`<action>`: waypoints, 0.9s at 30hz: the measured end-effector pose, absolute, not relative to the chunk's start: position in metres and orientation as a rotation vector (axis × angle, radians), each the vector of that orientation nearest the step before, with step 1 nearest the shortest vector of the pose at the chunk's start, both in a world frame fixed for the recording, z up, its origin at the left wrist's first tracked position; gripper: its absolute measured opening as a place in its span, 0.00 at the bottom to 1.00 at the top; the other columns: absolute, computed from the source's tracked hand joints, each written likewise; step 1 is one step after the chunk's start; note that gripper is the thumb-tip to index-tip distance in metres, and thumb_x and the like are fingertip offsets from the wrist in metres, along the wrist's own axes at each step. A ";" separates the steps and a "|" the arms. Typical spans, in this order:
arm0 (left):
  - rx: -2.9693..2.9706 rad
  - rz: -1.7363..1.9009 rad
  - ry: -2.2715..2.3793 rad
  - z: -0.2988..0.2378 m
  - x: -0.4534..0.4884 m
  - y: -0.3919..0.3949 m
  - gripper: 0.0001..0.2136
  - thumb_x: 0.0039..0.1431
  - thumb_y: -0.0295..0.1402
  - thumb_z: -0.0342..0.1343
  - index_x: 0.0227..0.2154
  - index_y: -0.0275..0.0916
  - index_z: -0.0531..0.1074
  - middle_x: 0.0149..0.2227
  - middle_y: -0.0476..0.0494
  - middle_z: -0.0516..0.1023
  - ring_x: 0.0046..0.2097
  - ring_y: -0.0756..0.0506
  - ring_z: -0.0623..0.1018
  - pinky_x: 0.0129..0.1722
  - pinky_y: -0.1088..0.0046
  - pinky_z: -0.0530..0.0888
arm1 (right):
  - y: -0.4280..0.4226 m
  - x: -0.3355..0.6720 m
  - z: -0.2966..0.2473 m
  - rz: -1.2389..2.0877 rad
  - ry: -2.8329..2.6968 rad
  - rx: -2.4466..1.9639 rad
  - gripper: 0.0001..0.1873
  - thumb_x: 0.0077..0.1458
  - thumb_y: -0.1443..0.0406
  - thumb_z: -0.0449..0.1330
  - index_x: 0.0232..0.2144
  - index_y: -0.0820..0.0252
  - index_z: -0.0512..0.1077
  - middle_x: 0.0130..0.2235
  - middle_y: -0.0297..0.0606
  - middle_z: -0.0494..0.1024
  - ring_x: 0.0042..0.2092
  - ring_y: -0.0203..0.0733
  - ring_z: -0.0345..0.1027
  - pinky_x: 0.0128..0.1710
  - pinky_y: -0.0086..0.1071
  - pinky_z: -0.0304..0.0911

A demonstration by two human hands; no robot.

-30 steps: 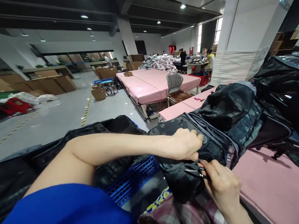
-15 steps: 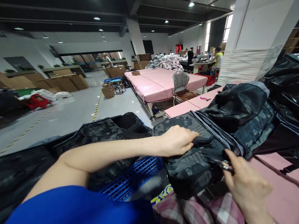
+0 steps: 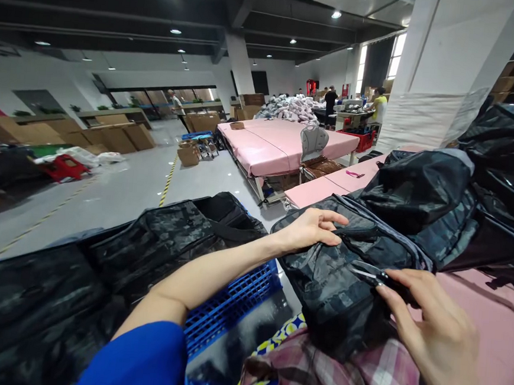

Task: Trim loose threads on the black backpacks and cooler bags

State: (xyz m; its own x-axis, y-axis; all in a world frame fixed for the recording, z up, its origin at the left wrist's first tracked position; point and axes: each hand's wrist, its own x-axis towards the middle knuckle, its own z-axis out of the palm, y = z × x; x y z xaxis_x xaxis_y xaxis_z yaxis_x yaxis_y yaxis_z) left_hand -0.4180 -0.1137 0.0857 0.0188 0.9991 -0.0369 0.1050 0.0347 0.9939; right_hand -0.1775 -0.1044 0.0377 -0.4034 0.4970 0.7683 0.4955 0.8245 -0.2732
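A dark camouflage backpack (image 3: 326,275) lies in front of me at the near end of the pink table, with a zipper along its upper pocket. My left hand (image 3: 314,228) rests over the pocket's edge, fingers stretched out and slightly apart, touching the fabric. In my right hand (image 3: 429,324) is a pair of thread snips (image 3: 368,273), held between thumb and fingers. Their metal blades point left, just above the backpack. Whether the blades touch the cloth I cannot tell. A plaid cloth (image 3: 336,371) covers my lap under the bag.
More camouflage bags (image 3: 421,187) are heaped on the right of the pink table (image 3: 486,329). Others (image 3: 155,238) lie at left beside a blue plastic crate (image 3: 230,306). A grey chair (image 3: 313,140) and a large pink table (image 3: 282,150) stand beyond. Several people work farther back.
My left hand has loosened from a closed grip on the pocket to outstretched fingers. The pocket flap looks shifted. The snips have come into clearer view over the bag.
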 end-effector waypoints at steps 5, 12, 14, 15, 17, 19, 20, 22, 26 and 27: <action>1.321 1.091 1.294 0.090 -0.417 -0.119 0.24 0.38 0.31 0.61 0.43 0.31 0.70 0.22 0.53 0.67 0.23 0.55 0.65 0.28 0.77 0.62 | -0.102 -0.188 0.041 -0.150 -2.114 -0.658 0.09 0.58 0.61 0.56 0.37 0.58 0.72 0.33 0.32 0.75 0.32 0.32 0.68 0.31 0.27 0.57; 1.319 1.100 1.270 0.089 -0.421 -0.119 0.25 0.38 0.30 0.61 0.44 0.31 0.70 0.22 0.54 0.67 0.24 0.55 0.65 0.29 0.78 0.61 | -0.100 -0.190 0.045 -0.121 -2.163 -0.608 0.07 0.57 0.63 0.57 0.37 0.58 0.71 0.33 0.34 0.74 0.32 0.33 0.67 0.32 0.28 0.58; 1.311 1.111 1.261 0.088 -0.423 -0.119 0.25 0.38 0.30 0.61 0.44 0.31 0.70 0.22 0.54 0.67 0.23 0.55 0.65 0.28 0.78 0.61 | -0.099 -0.190 0.044 -0.099 -2.168 -0.596 0.07 0.57 0.63 0.57 0.37 0.59 0.71 0.34 0.35 0.74 0.33 0.34 0.67 0.32 0.28 0.58; 1.308 1.115 1.259 0.088 -0.423 -0.119 0.25 0.38 0.29 0.61 0.44 0.31 0.70 0.22 0.54 0.67 0.23 0.55 0.65 0.28 0.78 0.61 | -0.098 -0.191 0.044 -0.084 -2.171 -0.587 0.07 0.57 0.63 0.57 0.37 0.59 0.71 0.34 0.35 0.74 0.33 0.34 0.67 0.33 0.28 0.59; 1.309 1.121 1.255 0.087 -0.424 -0.119 0.24 0.39 0.29 0.61 0.44 0.31 0.70 0.22 0.54 0.67 0.23 0.56 0.64 0.28 0.78 0.61 | -0.098 -0.192 0.044 -0.050 -2.182 -0.573 0.07 0.57 0.64 0.56 0.37 0.59 0.71 0.34 0.36 0.73 0.34 0.34 0.67 0.34 0.28 0.59; 1.315 1.121 1.248 0.086 -0.425 -0.119 0.24 0.39 0.29 0.61 0.44 0.31 0.70 0.22 0.54 0.67 0.23 0.56 0.64 0.28 0.78 0.61 | -0.097 -0.193 0.045 -0.024 -2.192 -0.572 0.07 0.57 0.64 0.56 0.37 0.59 0.71 0.34 0.36 0.73 0.34 0.33 0.67 0.34 0.27 0.60; 1.318 1.119 1.244 0.086 -0.425 -0.119 0.24 0.39 0.29 0.61 0.44 0.31 0.70 0.21 0.54 0.67 0.23 0.56 0.64 0.28 0.78 0.61 | -0.097 -0.194 0.045 -0.020 -2.194 -0.573 0.07 0.57 0.64 0.56 0.37 0.59 0.71 0.34 0.36 0.73 0.34 0.33 0.67 0.34 0.27 0.60; 1.321 1.120 1.240 0.086 -0.425 -0.119 0.24 0.39 0.29 0.61 0.44 0.31 0.70 0.21 0.55 0.66 0.23 0.56 0.63 0.28 0.79 0.60 | -0.097 -0.195 0.046 -0.026 -2.195 -0.574 0.07 0.57 0.64 0.56 0.37 0.59 0.71 0.34 0.35 0.73 0.34 0.33 0.67 0.33 0.27 0.60; 1.307 1.124 1.248 0.086 -0.426 -0.119 0.24 0.38 0.29 0.61 0.44 0.31 0.70 0.22 0.54 0.67 0.24 0.56 0.65 0.29 0.78 0.61 | -0.097 -0.196 0.047 -0.052 -2.191 -0.560 0.07 0.58 0.64 0.56 0.37 0.59 0.71 0.34 0.35 0.73 0.33 0.32 0.67 0.33 0.26 0.59; 1.306 1.124 1.248 0.086 -0.426 -0.119 0.25 0.38 0.29 0.61 0.44 0.31 0.70 0.22 0.54 0.67 0.24 0.55 0.65 0.29 0.78 0.61 | -0.097 -0.197 0.046 -0.053 -2.190 -0.563 0.07 0.58 0.64 0.55 0.37 0.59 0.71 0.34 0.35 0.73 0.33 0.33 0.67 0.33 0.27 0.59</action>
